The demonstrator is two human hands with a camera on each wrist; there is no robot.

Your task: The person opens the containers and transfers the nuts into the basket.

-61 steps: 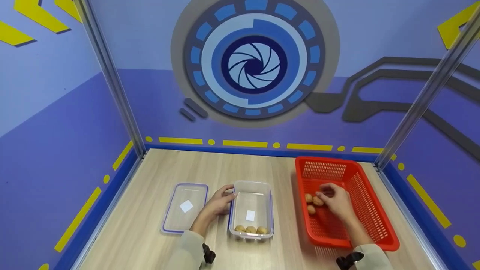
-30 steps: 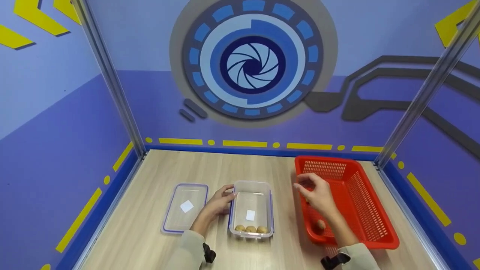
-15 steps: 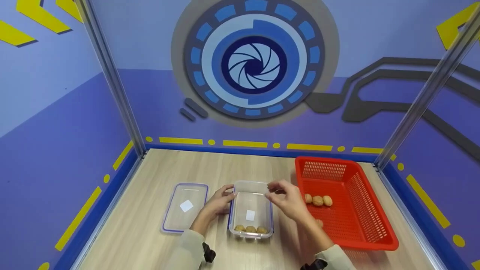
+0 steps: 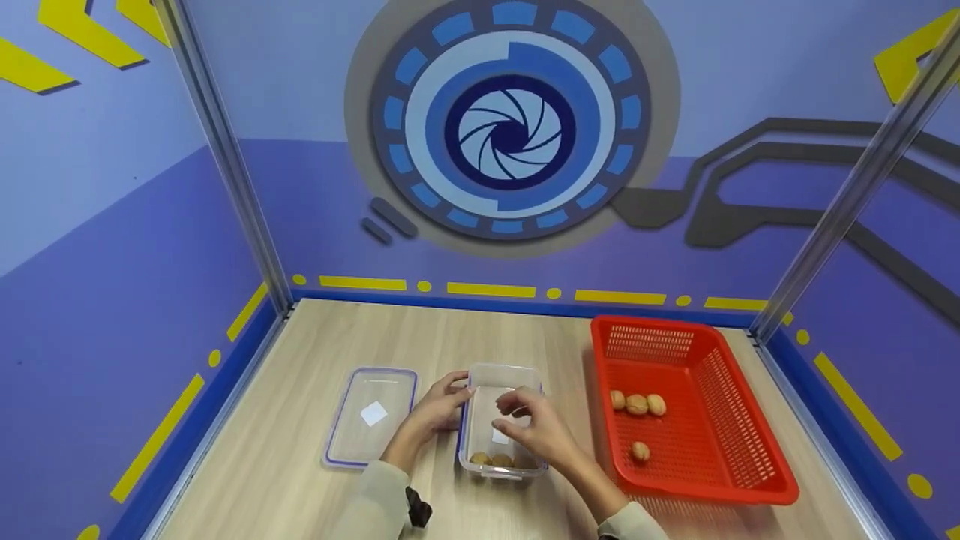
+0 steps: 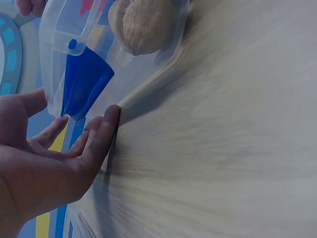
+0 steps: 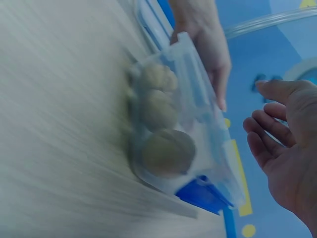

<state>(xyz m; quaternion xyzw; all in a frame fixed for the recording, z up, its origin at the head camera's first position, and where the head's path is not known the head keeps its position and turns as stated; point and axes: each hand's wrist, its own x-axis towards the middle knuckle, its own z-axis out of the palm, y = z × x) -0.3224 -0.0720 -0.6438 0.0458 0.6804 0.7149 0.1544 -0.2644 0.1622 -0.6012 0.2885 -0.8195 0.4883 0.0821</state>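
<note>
On the table stands a clear lidless food container (image 4: 500, 474) with blue side clips and a white label inside. Three walnuts (image 4: 481, 458) line its near end; the right wrist view shows them through the wall. My left hand (image 4: 437, 405) grips the container's left side, thumb at the rim and fingers low against the wall beside the clip (image 5: 84, 82). Over the container hovers my right hand (image 4: 536, 427), thumb and fingers apart, nothing visible between them. A red plastic basket (image 4: 709, 491) holds three walnuts (image 4: 637, 405) in a row and a single walnut (image 4: 640, 451) nearer me.
Left of my left hand, the container's clear lid (image 4: 371, 442) with a blue seal lies flat on the wooden table (image 4: 420, 330). Printed panels (image 4: 315, 195) and metal posts (image 4: 225, 142) enclose the table's back and sides.
My right hand has left the basket and travelled left to above the container. The basket's walnuts now lie differently, in a row plus one apart. My left hand has stayed put.
</note>
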